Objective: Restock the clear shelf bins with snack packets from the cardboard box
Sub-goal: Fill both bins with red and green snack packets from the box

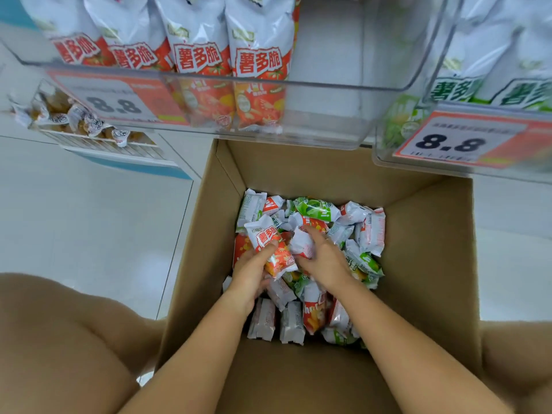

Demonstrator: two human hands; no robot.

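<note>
Cardboard box [430, 264] stands open at centre frame, its bottom covered with a loose heap of small snack packets [369, 231] in red, green and white wrappers.

Both arms reach down into the box. Left hand [249, 274], centre of frame: fingers curled round a red packet [273, 246], thumb pressed across its front; the packet stands tilted, printed face up, above the heap. Right hand [324, 258], just beside the left: fingers bent over a white packet [303, 243] lying in the heap, thumb at its near edge. The two held packets touch each other.

Clear bin [328, 85], top of frame above the box: a row of red packets [258, 64] stands upright in its left part; its right part shows bare wall. A price label [119, 100] reading 8.8 is fixed on its front at left.

Second clear bin [424, 97], upper right: green packets [460, 88] upright inside, a second label [457, 141] reading 8.8 on its front.

Left edge of frame: a lower shelf [113, 147] carries small wrapped sweets [80, 118].
</note>
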